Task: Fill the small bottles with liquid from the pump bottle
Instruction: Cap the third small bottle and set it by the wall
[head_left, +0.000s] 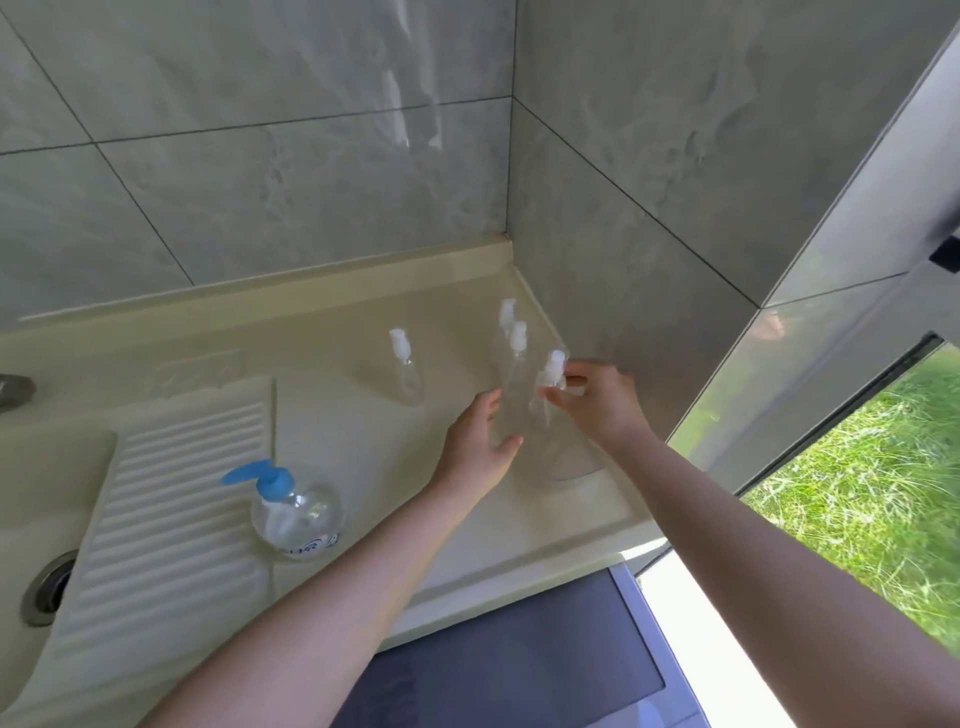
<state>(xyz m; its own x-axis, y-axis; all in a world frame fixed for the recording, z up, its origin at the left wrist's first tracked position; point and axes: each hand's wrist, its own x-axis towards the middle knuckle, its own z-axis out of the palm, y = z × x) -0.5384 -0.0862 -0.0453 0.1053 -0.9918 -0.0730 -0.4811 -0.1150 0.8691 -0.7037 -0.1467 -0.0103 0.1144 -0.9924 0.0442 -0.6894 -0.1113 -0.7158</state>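
Small bottle between hands, right hand pinching cap.

Home laundry corner: tiled walls, ribbed washboard sink.

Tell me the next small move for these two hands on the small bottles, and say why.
Probably twist the white cap off the nearest small bottle. The right hand already pinches that cap, and the left hand is at the clear bottles' left side, placed to steady them. All four small bottles are capped, and the pump bottle stands untouched near the washboard, so opening one comes first.
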